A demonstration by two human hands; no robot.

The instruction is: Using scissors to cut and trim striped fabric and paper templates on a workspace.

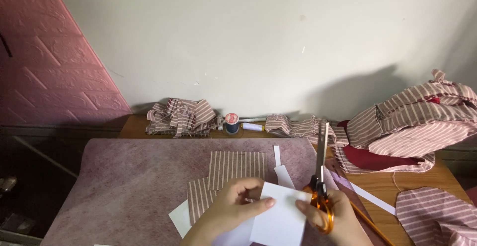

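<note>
L hand (237, 201) pinches white paper piece (280, 216) by its left edge, keeping it taut above the mottled pink mat (134, 176); R hand (332, 215) is closed round orange-handled scissors (320, 176), blades pointing away, just beside the paper's right edge. Striped fabric rectangles (233, 169) lie flat under/behind the paper; thread spool (231, 123) and crumpled striped fabric heap (417, 122) sit back on the wooden surface (422, 179).

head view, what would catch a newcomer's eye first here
At bottom centre, the left hand pinches a white paper piece while the right hand holds orange-handled scissors, blades pointing away. Striped fabric pieces lie just beyond, and a heap of striped cloth rises at right.
</note>
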